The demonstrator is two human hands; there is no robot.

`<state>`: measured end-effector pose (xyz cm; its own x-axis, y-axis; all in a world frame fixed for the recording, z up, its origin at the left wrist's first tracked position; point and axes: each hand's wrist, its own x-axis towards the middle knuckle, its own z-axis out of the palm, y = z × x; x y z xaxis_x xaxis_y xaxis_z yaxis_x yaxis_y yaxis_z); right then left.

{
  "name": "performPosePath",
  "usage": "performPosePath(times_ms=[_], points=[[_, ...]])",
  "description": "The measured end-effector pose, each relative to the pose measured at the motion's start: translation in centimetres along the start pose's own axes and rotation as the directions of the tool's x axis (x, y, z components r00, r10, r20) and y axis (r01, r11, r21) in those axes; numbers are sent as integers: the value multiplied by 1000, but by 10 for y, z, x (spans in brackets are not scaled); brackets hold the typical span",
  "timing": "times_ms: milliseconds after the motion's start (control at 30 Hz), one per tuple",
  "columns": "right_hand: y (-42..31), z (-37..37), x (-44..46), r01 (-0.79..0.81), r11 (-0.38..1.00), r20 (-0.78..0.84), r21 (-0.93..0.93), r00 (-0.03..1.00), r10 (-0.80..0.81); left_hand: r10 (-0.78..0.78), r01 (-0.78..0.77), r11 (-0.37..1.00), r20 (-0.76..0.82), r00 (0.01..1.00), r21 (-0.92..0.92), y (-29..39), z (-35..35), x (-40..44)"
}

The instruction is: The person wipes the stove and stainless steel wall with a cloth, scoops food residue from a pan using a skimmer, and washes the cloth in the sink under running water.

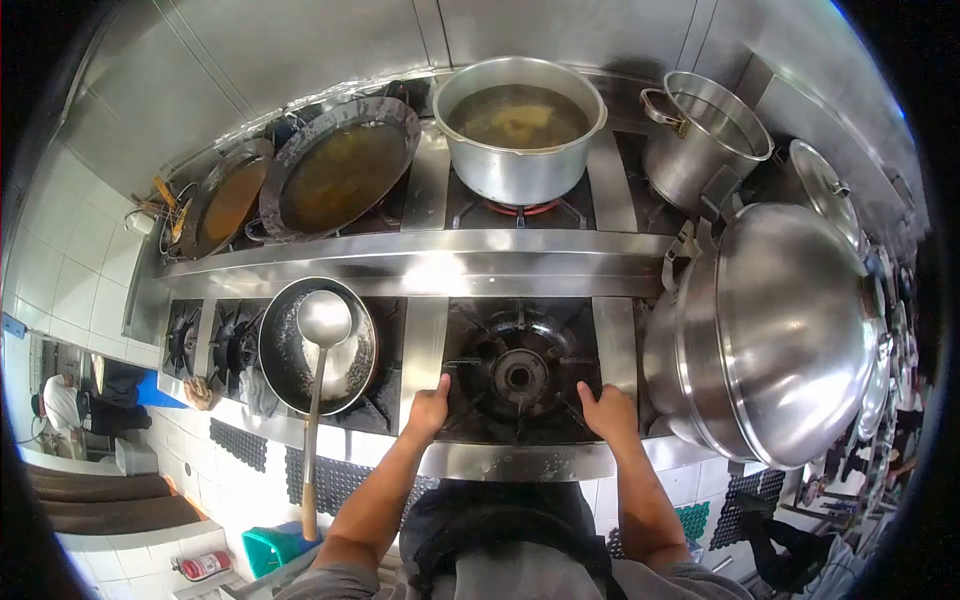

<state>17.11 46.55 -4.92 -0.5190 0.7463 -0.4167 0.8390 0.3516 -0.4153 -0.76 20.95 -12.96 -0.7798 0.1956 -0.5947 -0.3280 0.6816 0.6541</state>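
My left hand (428, 410) is closed at the left side of the burner grate (480, 370), its thumb up on the edge. On the opposite side my right hand (609, 412) is closed in the same way, thumb pointing inward. The curled fingers of both hands are mostly hidden. Within the dark grate a round burner (519, 376) shows, with no pot over it. Left of my left hand a black wok (275, 350) sits on another burner. A ladle (325, 320) rests in it, its long handle reaching over the stove's front edge.
Along the back stand a large pot of liquid (520, 175) over a glowing burner, two wide pans (400, 120) (255, 155) and a smaller pot (675, 165). A big domed steel vessel (790, 330) fills the right side. At far left is another person (65, 410).
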Motion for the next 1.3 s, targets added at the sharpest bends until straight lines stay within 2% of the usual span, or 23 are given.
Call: performPosePath(times_ms=[100,133,167,200,267,400,433,467,500,533,567,600,667,733,800,867,900,1000,1067,1133,1200,1267,1300], points=[[-24,-17,-26,133,975,-9,-177,991,-136,-96,96,995,53,994,7,8,-2,-3],[-28,-10,-32,422,906,-181,-37,888,-422,-89,90,996,38,995,-26,7,-1,-2],[-32,-1,-38,687,726,-379,43,683,-624,-82,83,995,23,996,-59,5,0,-1],[-36,12,-40,685,693,-238,223,728,-643,-83,84,995,29,996,-59,4,1,0],[-43,49,-43,506,805,-25,310,850,-526,-97,101,991,48,994,-83,2,0,1],[-43,97,-25,557,827,-59,74,831,-554,-76,82,988,46,996,-132,-4,4,5],[-55,84,-20,278,875,154,395,919,-362,-104,113,975,59,993,-192,-3,5,2],[-61,78,-19,-94,795,414,599,886,-207,-109,119,973,59,992,-197,-5,5,-3],[-56,85,-14,-164,702,418,693,885,-206,43,-43,999,-28,999,-29,1,-1,-17],[-54,90,-11,-161,706,418,690,885,-206,207,-193,970,-89,974,146,11,-7,-33],[-52,95,-10,-131,732,394,669,897,-200,654,-504,751,-385,651,426,18,-16,-57],[-50,102,-11,-107,754,374,648,907,-193,686,-590,721,-492,536,363,30,-34,-71],[-49,115,-12,-129,740,365,660,916,-166,712,-675,684,-453,537,276,49,-80,-102],[-47,120,-12,-86,774,327,627,931,-161,698,-660,695,-488,523,287,49,-105,-123],[-43,125,-11,-116,763,356,636,921,-158,681,-660,706,-501,534,256,35,-115,-134],[-30,132,-2,223,880,160,419,936,-314,693,-645,704,-485,533,296,12,-113,-142],[-31,124,-7,432,857,-17,282,895,-446,662,-637,733,-465,587,238,-4,-106,-143],[-50,74,-41,510,768,-17,386,837,-547,572,-544,817,-388,722,192,-34,-89,-166],[-54,53,-65,514,707,10,486,806,-592,497,-499,861,-356,791,94,-54,-80,-180],[-48,46,-82,522,684,120,509,744,-657,410,-406,912,-117,905,56,-74,-80,-189],[-32,58,-91,600,677,216,427,659,-720,359,-359,933,-48,932,9,-125,-79,-185],[-24,61,-104,597,718,407,357,592,-695,173,-169,981,33,984,-100,-208,-81,-178],[-17,65,-105,598,716,416,361,584,-697,-19,18,971,-3,1000,-237,-265,-87,-174]])
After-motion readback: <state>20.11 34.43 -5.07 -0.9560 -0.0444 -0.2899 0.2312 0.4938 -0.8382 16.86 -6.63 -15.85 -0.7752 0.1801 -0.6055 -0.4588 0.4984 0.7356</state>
